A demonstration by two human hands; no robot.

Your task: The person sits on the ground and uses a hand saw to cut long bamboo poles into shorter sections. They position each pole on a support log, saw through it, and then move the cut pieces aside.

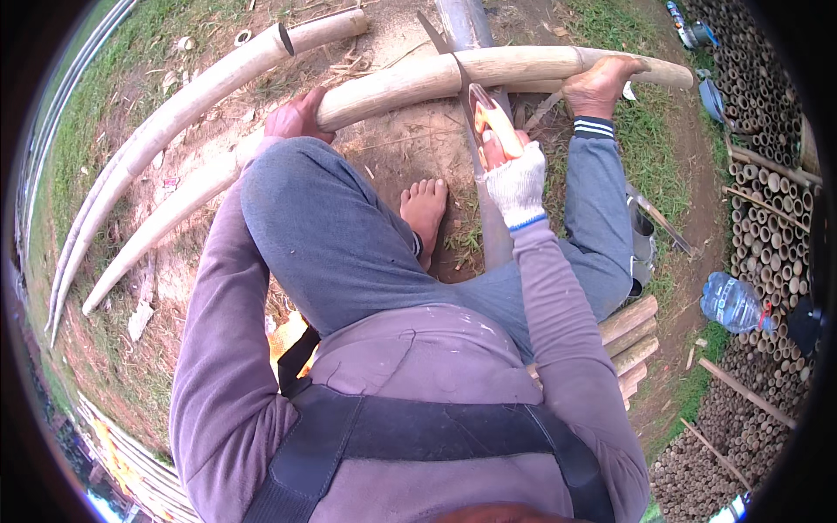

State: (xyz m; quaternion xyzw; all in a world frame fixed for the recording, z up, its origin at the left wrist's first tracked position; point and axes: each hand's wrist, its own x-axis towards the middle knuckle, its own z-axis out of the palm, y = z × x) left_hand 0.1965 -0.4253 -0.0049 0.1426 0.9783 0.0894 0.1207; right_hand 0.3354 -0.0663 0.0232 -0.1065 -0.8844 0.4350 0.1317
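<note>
white knit glove [518, 185] on, the right hand [510, 166] clenches a saw's orange handle [500, 125]; the bare left hand [296, 115] clasps the pale bamboo pole [392, 92]. the blade [435, 33] crosses the pole at eleven o'clock from the right hand, which is nearer, and between two and three from the left. the pole's long axis runs roughly nine to three, under the right foot [595, 85].

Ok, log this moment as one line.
left bare fingers: against pale round bamboo pole; right half-gloved fingers: around orange-handled metal saw; blade: crossing pole; right bare foot: on pole
</note>
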